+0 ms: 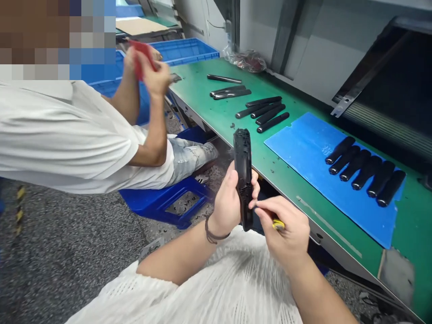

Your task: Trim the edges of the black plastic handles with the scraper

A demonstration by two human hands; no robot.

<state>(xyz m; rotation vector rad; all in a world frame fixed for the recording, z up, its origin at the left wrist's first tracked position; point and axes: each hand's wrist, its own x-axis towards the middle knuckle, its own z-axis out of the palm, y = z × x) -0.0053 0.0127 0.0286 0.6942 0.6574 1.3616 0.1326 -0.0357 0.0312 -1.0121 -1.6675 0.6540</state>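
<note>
My left hand (227,200) is wrapped round a long black plastic shell (242,166), held nearly upright in front of my lap, its hollow, ribbed inside facing me. Close to the lower right edge of this shell, my right hand (286,225) pinches a small tool with a yellow handle (278,224). Its working end is hidden by my fingers, so I cannot tell its kind. My right fingertips are near the left hand's fingers; whether the tool touches the shell cannot be made out.
A green workbench (270,155) carries several black handle-shaped pieces (270,112) and a blue sheet (303,144) with more black pieces (366,171). At left sits a co-worker in a white shirt (67,135), holding a red piece (140,60). Blue crates (189,49) stand behind; a blue stool (151,200) is below.
</note>
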